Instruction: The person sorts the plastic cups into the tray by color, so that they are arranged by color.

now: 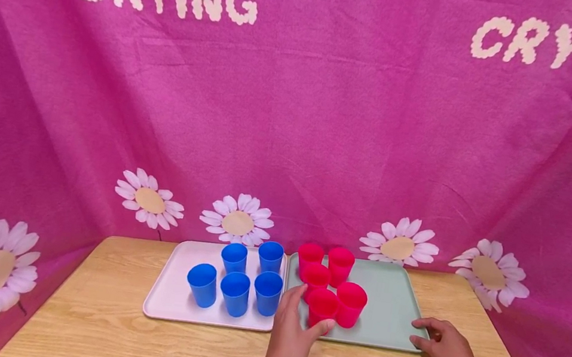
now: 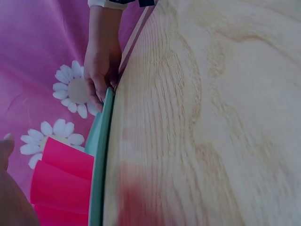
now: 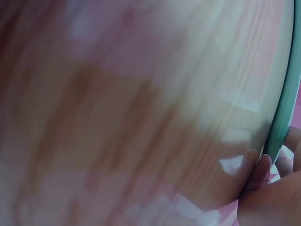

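My left hand (image 1: 291,335) is beside the front red cup (image 1: 322,307), fingers to its left and thumb across its front. In the left wrist view part of the left hand (image 2: 15,200) shows at the left edge, a strip of background between it and the red cups (image 2: 61,186). My right hand (image 1: 450,350) pinches the front right corner of the green tray (image 1: 393,313). In the right wrist view the right hand's fingers (image 3: 263,169) bend round the tray's rim (image 3: 282,113). Several red cups stand upright on the tray's left half.
A pale pink tray (image 1: 169,302) adjoins the green one on the left, with several upright blue cups (image 1: 234,293) on it. Both trays lie on a wooden table (image 1: 160,349). A pink cloth (image 1: 294,113) with white flowers hangs behind and at both sides.
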Tool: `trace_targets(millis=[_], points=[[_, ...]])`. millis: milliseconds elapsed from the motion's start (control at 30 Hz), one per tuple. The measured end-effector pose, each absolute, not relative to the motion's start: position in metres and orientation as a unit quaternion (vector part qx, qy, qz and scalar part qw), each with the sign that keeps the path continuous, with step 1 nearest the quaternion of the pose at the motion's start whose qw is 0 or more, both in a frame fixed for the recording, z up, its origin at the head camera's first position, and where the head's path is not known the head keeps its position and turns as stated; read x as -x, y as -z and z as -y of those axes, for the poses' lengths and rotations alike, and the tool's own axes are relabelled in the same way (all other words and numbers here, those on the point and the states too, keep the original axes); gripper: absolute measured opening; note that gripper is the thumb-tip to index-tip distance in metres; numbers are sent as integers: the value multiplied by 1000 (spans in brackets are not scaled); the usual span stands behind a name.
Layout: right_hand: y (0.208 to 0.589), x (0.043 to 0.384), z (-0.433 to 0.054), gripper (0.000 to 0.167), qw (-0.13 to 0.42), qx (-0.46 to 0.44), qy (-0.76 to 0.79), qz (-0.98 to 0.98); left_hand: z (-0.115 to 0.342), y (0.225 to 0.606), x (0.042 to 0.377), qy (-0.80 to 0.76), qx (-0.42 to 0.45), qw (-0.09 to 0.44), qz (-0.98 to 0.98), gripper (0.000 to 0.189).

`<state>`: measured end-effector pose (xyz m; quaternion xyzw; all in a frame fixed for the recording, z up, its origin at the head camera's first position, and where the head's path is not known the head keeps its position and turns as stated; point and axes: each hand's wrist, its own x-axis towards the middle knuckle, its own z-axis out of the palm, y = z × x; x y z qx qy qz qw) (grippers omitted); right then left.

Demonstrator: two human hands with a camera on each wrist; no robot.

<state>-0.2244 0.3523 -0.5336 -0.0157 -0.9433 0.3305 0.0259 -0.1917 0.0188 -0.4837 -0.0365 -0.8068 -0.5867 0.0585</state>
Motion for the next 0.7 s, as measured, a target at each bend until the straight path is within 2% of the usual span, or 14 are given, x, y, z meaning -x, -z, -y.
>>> trace_targets(millis=[333, 467, 567, 700], points=[[528, 224, -347, 35, 25, -22, -292, 956, 11, 462, 181, 543, 163, 9, 823, 62], [519, 226, -340, 38, 18, -33, -265, 964, 30, 458, 182, 490, 208, 41, 845, 56], [513, 228, -334, 41, 11, -39, -243, 969, 45, 458, 185, 435, 237, 85, 864, 53], [506, 230, -323, 46, 29, -48, -222, 973, 67, 455, 193, 369, 254, 135, 884, 49]])
